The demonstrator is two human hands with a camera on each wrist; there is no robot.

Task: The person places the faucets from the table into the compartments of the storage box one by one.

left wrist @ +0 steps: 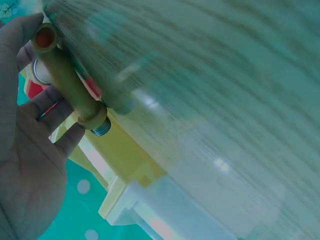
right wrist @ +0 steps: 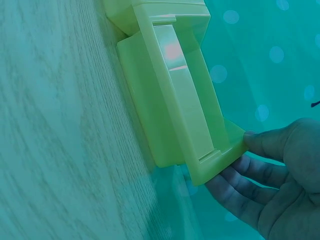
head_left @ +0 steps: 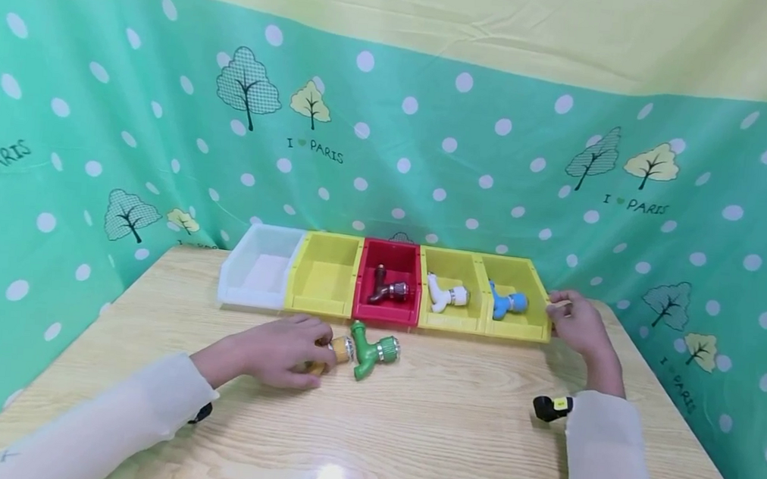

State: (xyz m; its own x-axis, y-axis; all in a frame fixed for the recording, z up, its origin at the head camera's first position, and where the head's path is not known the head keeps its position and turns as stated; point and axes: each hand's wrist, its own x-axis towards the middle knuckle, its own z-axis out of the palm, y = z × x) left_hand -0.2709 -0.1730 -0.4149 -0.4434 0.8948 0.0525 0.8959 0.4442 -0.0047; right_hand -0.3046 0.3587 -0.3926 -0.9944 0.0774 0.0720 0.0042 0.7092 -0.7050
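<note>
My left hand [head_left: 283, 350] holds an orange faucet [head_left: 343, 349] just above the table, partly hidden by the fingers in the head view. In the left wrist view, thumb and fingers lie around the faucet [left wrist: 70, 82], its threaded end exposed. A green faucet [head_left: 367, 353] lies immediately to its right on the tabletop. At the far right of the bin row, my right hand [head_left: 579, 327] grips the side rim of a yellow bin [head_left: 518, 330]. The right wrist view has the thumb on one side of that bin's [right wrist: 162, 95] rim and fingers on the other.
A brown faucet [head_left: 389, 291] is in the red bin [head_left: 385, 316]. White [head_left: 445, 294] and blue [head_left: 506, 302] faucets occupy the two yellow bins at right. Left of the red one stand another yellow bin [head_left: 321, 305] and a whitish bin [head_left: 251, 295]. Behind hangs a dotted green curtain [head_left: 406, 142].
</note>
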